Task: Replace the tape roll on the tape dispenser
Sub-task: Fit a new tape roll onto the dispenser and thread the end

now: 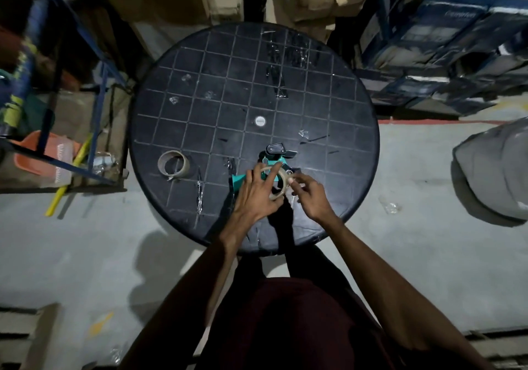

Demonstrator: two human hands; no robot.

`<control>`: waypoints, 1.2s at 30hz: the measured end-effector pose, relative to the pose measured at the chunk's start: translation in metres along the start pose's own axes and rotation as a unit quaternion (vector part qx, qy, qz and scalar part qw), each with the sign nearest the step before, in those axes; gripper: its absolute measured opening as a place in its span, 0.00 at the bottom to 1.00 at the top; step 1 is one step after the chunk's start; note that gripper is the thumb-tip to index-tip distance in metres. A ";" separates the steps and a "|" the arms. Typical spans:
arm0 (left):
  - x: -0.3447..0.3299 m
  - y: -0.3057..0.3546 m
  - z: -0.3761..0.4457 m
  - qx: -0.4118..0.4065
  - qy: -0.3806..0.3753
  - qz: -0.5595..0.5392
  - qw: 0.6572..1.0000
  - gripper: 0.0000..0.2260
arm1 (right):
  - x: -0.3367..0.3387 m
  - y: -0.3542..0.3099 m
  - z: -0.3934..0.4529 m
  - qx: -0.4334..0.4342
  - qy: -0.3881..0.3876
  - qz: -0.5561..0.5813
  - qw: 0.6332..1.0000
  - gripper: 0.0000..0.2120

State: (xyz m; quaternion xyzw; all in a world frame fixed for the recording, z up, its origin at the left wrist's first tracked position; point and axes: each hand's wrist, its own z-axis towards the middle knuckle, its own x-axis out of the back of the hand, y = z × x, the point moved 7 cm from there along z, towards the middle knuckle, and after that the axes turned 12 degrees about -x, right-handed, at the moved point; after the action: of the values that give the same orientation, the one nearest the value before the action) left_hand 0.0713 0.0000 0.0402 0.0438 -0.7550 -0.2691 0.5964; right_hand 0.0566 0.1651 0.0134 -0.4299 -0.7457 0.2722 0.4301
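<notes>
A teal and black tape dispenser (pixel 273 156) lies on the near part of a round black table (pixel 217 89). A clear tape roll (pixel 281 185) sits over the dispenser's hub area. My left hand (pixel 255 191) grips this roll from the left, fingers spread across its rim. My right hand (pixel 310 194) is at the roll's right edge, thumb and fingertip pinched together there; whether they hold the tape end is hard to tell. An empty brown cardboard tape core (pixel 173 163) lies on the table to the left, apart from both hands.
Crumpled clear tape scraps (pixel 210 94) and stuck tape strips (pixel 278 81) dot the table, with a white cap (pixel 260 121) at its centre. Blue metal racks (pixel 94 64), cardboard boxes, an orange basket (pixel 43 155) and a grey sack (pixel 497 169) surround the table on the concrete floor.
</notes>
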 end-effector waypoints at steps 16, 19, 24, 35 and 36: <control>-0.031 0.023 0.049 0.041 -0.089 -0.007 0.995 0.43 | 0.021 0.108 0.025 -0.098 -0.065 -0.473 0.873 0.46; -0.040 0.027 0.063 0.056 -0.105 0.004 0.993 0.43 | 0.019 0.110 0.039 -0.074 -0.057 -0.457 0.884 0.45; -0.052 0.031 0.088 0.090 -0.126 -0.005 0.988 0.40 | 0.020 0.109 0.057 -0.068 -0.073 -0.469 0.878 0.47; -0.044 0.036 0.113 0.110 -0.134 -0.012 0.985 0.41 | 0.027 0.075 0.117 -0.025 -0.035 -0.111 0.993 0.21; -0.045 0.036 0.115 0.106 -0.140 -0.005 0.984 0.41 | 0.028 0.075 0.121 -0.035 -0.037 -0.099 0.994 0.20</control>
State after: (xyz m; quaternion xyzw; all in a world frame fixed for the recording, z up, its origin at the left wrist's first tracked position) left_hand -0.0126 0.0887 0.0009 0.0726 -0.8551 -0.1942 0.4751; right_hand -0.0264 0.2211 -0.0918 -0.3585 -0.8090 0.2182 0.4117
